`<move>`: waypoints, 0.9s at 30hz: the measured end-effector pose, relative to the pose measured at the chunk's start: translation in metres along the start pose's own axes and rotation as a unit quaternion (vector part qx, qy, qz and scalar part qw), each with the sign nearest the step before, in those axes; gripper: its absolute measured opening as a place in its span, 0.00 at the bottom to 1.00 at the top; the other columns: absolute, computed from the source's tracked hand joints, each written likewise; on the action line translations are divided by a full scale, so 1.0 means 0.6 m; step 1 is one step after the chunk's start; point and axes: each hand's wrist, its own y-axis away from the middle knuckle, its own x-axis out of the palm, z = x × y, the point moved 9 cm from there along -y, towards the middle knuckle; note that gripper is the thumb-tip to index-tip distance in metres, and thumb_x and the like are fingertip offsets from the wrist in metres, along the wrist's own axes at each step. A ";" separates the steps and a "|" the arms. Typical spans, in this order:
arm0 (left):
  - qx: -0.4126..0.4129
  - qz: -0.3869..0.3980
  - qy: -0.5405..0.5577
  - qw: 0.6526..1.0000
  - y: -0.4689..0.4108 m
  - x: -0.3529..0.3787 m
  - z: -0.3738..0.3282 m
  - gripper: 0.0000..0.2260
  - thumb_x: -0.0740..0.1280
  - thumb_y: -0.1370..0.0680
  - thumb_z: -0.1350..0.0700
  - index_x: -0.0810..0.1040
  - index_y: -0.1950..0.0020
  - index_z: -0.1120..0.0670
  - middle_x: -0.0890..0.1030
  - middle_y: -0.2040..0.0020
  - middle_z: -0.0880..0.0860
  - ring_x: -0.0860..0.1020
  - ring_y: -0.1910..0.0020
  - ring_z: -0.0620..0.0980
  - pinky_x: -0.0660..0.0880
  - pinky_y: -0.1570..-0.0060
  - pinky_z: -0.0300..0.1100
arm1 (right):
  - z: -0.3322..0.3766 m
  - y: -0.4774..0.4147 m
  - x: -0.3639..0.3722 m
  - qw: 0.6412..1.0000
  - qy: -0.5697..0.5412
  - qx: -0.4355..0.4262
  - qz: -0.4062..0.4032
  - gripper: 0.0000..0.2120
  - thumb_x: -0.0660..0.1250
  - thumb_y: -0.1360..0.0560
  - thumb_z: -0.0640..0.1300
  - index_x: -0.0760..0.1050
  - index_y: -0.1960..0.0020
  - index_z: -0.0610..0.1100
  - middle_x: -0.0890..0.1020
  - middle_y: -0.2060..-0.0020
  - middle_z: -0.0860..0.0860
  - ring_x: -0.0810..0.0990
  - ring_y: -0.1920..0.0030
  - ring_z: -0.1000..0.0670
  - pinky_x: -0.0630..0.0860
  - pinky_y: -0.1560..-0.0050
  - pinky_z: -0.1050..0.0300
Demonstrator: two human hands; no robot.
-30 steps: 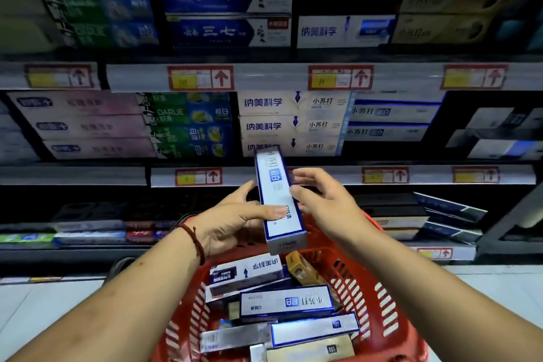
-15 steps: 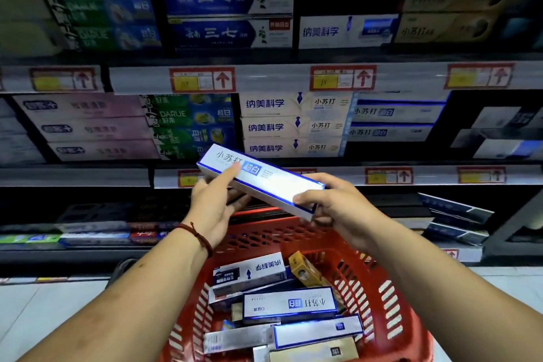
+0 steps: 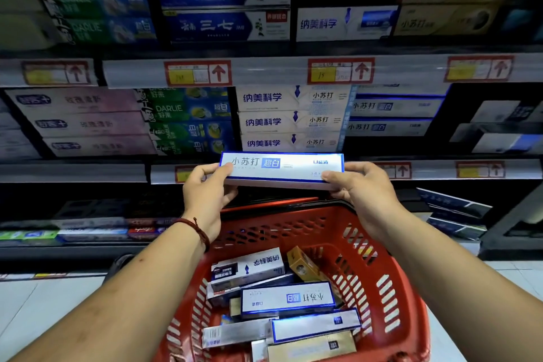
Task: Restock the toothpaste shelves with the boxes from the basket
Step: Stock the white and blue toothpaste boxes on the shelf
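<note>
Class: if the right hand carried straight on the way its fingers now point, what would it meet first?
The right hand points up-left, already gripping the blue-and-white toothpaste box; beyond that, probably the shelf's price rail, though depth is unclear.

Red-bordered price tags (image 3: 197, 73) with arrows; pale floor tiles (image 3: 44, 303) below.

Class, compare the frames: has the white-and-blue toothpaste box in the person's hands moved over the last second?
Yes. The white-and-blue toothpaste box has turned from upright to level and risen, now held by both ends across the shelf's price rail, above the red basket.
</note>
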 end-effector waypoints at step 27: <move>0.094 0.064 -0.112 0.987 0.079 0.203 0.001 0.11 0.68 0.22 0.54 0.87 0.56 0.39 0.86 0.55 0.36 0.83 0.48 0.41 0.78 0.38 0.46 | 0.066 -0.037 -0.184 0.985 -0.119 0.000 -0.125 0.21 0.57 0.16 0.57 0.76 0.58 0.44 0.87 0.65 0.48 0.85 0.60 0.48 0.82 0.44 0.43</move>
